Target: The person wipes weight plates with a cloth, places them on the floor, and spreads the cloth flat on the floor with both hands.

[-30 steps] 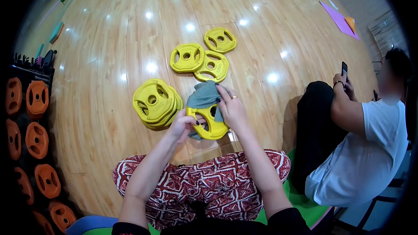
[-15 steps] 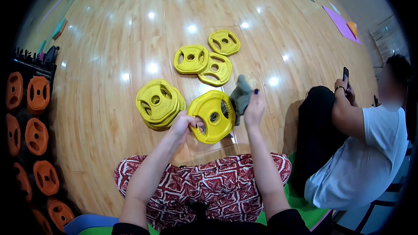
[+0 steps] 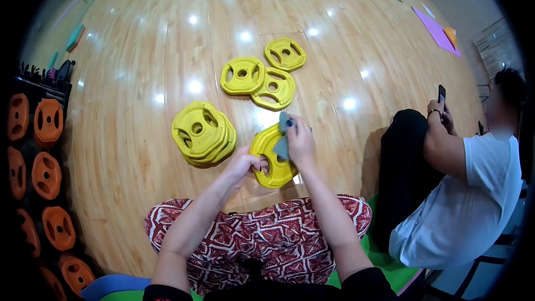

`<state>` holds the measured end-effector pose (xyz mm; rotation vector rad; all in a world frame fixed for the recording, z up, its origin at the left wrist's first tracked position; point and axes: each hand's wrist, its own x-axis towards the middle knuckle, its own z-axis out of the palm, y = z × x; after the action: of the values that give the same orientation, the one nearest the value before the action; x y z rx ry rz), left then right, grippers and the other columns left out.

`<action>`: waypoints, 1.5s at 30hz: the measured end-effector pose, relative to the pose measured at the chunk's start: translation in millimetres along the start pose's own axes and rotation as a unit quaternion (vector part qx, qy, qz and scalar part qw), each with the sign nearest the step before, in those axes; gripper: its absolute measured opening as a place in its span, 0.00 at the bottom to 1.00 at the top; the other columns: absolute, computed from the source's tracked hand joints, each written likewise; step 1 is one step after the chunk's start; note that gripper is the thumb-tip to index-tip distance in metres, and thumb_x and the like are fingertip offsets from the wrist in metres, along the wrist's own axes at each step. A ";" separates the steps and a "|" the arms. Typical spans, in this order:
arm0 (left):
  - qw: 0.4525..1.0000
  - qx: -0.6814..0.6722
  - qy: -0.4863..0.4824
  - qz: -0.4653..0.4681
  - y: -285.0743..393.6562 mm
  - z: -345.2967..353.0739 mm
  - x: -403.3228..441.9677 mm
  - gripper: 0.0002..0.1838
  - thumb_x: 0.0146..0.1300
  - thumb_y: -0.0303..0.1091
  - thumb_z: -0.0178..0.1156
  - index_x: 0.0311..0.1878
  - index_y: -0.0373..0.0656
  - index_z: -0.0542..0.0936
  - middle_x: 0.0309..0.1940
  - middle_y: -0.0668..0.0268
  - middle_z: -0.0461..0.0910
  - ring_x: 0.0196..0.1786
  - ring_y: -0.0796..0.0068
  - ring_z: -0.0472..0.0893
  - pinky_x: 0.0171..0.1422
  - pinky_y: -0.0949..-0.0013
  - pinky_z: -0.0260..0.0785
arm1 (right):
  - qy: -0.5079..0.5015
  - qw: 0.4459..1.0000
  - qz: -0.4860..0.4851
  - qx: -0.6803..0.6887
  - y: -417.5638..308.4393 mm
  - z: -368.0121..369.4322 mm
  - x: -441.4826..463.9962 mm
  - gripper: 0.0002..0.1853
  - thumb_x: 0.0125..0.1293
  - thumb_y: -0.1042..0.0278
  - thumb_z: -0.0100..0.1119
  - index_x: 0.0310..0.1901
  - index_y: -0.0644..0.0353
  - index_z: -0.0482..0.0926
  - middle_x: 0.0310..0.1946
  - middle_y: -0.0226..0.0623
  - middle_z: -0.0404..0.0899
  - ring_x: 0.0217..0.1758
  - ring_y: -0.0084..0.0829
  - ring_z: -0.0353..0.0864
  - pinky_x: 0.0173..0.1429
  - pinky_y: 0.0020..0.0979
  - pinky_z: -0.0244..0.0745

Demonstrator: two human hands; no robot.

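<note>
Clock refs from held plate ctr. LH grip: fingers hooked thru slot at 9 o'clock, curled tight on 1x yellow plate. Plate's tilted, just past patterned trousers (they're at 6); can't tell if lower edge touches flr. RH grip: closed round 1x grey cloth, cloth overlapping plate face nr 1 o'clock, hand nr 2.

Qty:
- yellow stack at 10 o'clock, near: 3+ plates, exact no. hidden.
- loose yellow plates on flr at 12: 3; one lies partly over a 2nd, 3rd nr their far side.
- orange plates at 8–9, well apart: approx 8 vis, some dark/cut off.
- seated person at 3: 1, w/ 1x phone.
</note>
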<state>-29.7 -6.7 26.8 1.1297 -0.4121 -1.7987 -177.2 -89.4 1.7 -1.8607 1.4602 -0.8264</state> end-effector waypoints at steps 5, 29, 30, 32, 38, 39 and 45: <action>0.999 -0.033 -0.022 -0.026 -5.8 -20.3 6.5 0.23 0.36 0.18 0.43 0.43 0.32 0.68 0.27 0.65 0.68 0.32 0.70 0.73 0.38 0.69 0.69 | 0.004 0.988 0.147 -0.039 44.3 2.9 12.1 0.20 0.61 0.52 0.42 0.36 0.63 0.74 0.29 0.51 0.76 0.36 0.48 0.76 0.40 0.42 0.68; 0.839 -0.484 0.161 0.192 93.9 -106.9 174.7 0.19 0.58 0.23 0.42 0.54 0.34 0.62 0.55 0.52 0.63 0.59 0.57 0.63 0.66 0.57 0.55 | 0.058 0.917 0.201 0.340 -16.3 -44.7 -6.9 0.11 0.63 0.65 0.50 0.28 0.64 0.73 0.21 0.24 0.69 0.24 0.13 0.63 0.28 0.18 0.60; 0.833 -0.490 0.167 0.197 96.1 -110.0 182.6 0.19 0.58 0.23 0.41 0.55 0.34 0.62 0.55 0.52 0.63 0.59 0.57 0.63 0.66 0.57 0.55 | 0.047 0.918 0.204 0.337 -17.8 -44.6 -5.9 0.11 0.63 0.65 0.50 0.28 0.63 0.73 0.21 0.24 0.69 0.24 0.13 0.63 0.28 0.18 0.60; 0.835 -0.487 0.155 0.201 94.5 -118.5 194.8 0.19 0.59 0.24 0.41 0.55 0.34 0.61 0.55 0.52 0.63 0.59 0.57 0.63 0.66 0.57 0.55 | 0.067 0.909 0.221 0.347 -21.0 -43.8 -6.0 0.11 0.63 0.64 0.50 0.27 0.63 0.73 0.21 0.24 0.69 0.24 0.13 0.63 0.28 0.18 0.60; 0.841 -0.474 0.139 0.220 92.2 -144.9 196.6 0.18 0.62 0.27 0.41 0.56 0.37 0.62 0.55 0.55 0.65 0.59 0.58 0.64 0.64 0.56 0.57 | 0.034 0.905 0.195 0.378 -15.4 -47.0 -7.4 0.11 0.63 0.65 0.50 0.32 0.66 0.74 0.24 0.25 0.72 0.26 0.13 0.66 0.29 0.17 0.63; 0.894 -0.379 0.166 0.172 93.5 -152.3 193.8 0.17 0.62 0.28 0.42 0.55 0.37 0.63 0.54 0.54 0.65 0.58 0.59 0.65 0.63 0.58 0.60 | 0.023 0.913 0.194 0.359 -12.8 -47.9 -7.7 0.10 0.63 0.66 0.50 0.33 0.65 0.74 0.24 0.26 0.73 0.26 0.13 0.66 0.30 0.17 0.63; 0.962 0.039 0.254 -0.089 115.0 -195.6 191.2 0.13 0.60 0.38 0.51 0.43 0.38 0.70 0.30 0.59 0.76 0.25 0.73 0.76 0.27 0.77 0.74 | 0.008 0.912 0.205 0.355 -14.6 -39.1 -8.3 0.10 0.62 0.66 0.51 0.32 0.65 0.74 0.23 0.25 0.71 0.26 0.13 0.66 0.31 0.18 0.63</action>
<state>169.4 -189.5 -95.6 1.6688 -0.0761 -1.5719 -201.1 -82.2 36.2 -0.9673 1.2573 -0.9846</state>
